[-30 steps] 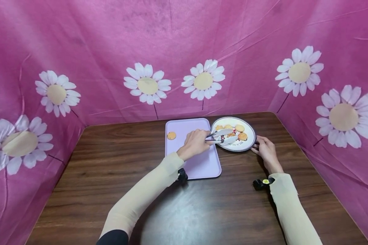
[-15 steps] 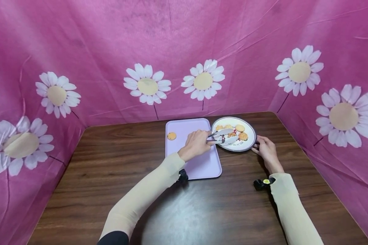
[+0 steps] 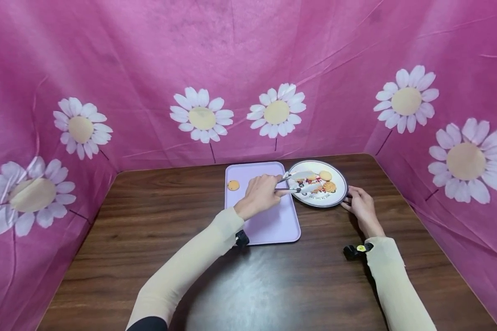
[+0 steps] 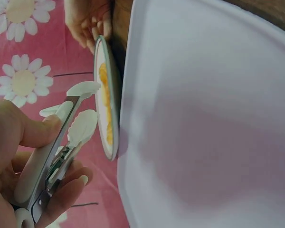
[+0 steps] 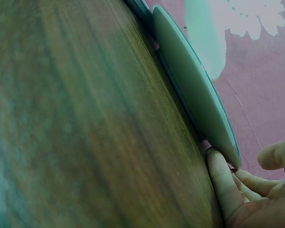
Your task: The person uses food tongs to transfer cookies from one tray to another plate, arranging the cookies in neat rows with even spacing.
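Observation:
In the head view my left hand grips a pair of tongs with pale scalloped tips. The tongs stand spread apart over the left part of a round white plate with a dark rim. Left wrist view: nothing shows between the tips, which are close to the plate's face. Several cookies lie on the plate, some partly covered by the tongs. At the plate's right edge, the fingertips of my right hand touch the rim from below. In the right wrist view its thumb stands apart from the plate.
A lilac rectangular tray lies just left of the plate, under my left hand. One round cookie sits near its left edge. The wooden table ends at a pink curtain with daisies.
My left hand and the tongs have shifted slightly left, and the tongs' tips now cover the cookies at the plate's upper left. The right hand stays at the plate's rim.

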`<state>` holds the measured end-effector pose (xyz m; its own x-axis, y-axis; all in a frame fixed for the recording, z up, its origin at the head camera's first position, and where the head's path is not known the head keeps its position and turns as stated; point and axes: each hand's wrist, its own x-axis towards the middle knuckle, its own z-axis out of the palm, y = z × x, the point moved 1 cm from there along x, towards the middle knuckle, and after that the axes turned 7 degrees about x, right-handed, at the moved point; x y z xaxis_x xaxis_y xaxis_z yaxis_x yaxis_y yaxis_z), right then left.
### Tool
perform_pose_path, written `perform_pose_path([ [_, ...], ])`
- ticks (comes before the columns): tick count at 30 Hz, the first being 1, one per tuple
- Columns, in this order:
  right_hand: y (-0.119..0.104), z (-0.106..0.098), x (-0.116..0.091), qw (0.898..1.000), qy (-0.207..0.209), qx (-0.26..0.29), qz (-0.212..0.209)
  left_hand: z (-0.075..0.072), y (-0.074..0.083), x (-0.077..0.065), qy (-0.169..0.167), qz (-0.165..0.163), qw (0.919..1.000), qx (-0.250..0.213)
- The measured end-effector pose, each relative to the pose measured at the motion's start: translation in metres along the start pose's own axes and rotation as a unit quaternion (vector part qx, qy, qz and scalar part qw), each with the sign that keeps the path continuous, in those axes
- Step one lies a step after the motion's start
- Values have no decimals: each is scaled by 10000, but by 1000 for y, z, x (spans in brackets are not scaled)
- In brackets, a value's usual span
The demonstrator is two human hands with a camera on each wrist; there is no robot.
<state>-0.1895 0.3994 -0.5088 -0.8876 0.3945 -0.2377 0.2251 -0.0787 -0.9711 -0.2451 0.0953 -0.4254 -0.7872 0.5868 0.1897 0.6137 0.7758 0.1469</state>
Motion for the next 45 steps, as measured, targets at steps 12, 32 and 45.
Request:
perform_pose_path([
  [12, 1, -1, -2, 9998, 86, 125, -97, -28, -41, -26, 465, -249, 9986, 60],
  [32, 1, 2, -1, 9998, 4, -209, -68, -46, -111, -81, 555, -1145, 9917, 208],
  [45, 3, 0, 4, 9998, 1, -195, -73, -53, -133, -108, 290, -1509, 9874, 365],
])
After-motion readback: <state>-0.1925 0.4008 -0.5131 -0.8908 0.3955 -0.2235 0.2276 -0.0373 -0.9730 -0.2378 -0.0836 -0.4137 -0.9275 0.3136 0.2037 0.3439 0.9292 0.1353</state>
